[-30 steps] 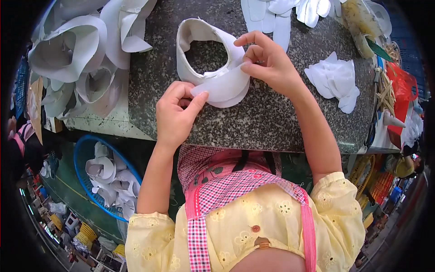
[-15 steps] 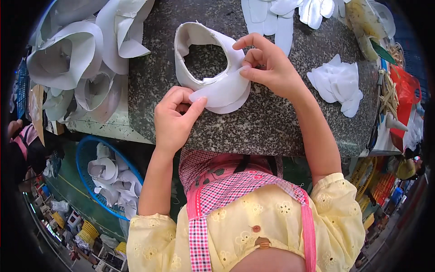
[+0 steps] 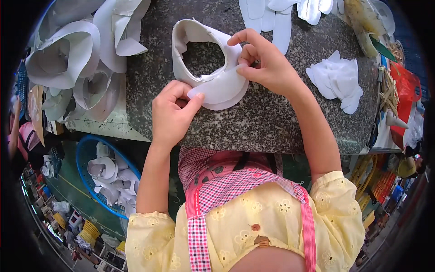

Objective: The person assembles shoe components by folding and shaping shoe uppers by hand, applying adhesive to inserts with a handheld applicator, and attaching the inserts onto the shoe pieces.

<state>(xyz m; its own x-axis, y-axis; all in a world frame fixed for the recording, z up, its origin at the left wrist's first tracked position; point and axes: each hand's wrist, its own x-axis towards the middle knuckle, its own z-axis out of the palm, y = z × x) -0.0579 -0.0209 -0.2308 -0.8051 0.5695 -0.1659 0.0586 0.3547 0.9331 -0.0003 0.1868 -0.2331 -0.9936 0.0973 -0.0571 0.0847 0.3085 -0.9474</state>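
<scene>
A white shoe upper (image 3: 195,41), curved into an open loop, lies on a speckled grey stone worktop (image 3: 253,122). A rounded white flat piece (image 3: 219,88) sits against its near side. My left hand (image 3: 171,113) pinches the left end of that flat piece between thumb and fingers. My right hand (image 3: 265,63) presses its right end onto the upper with the fingertips. Both forearms come up from the lower edge.
A heap of curled white uppers (image 3: 72,59) fills the far left. More flat white pieces (image 3: 281,13) lie at the top, and a small stack (image 3: 337,79) at the right. A blue basket (image 3: 106,177) of uppers stands below the table, left.
The upper and flat piece stay in place; my left fingers have shifted slightly along the piece's left end. My right hand keeps pressing at the right end.
</scene>
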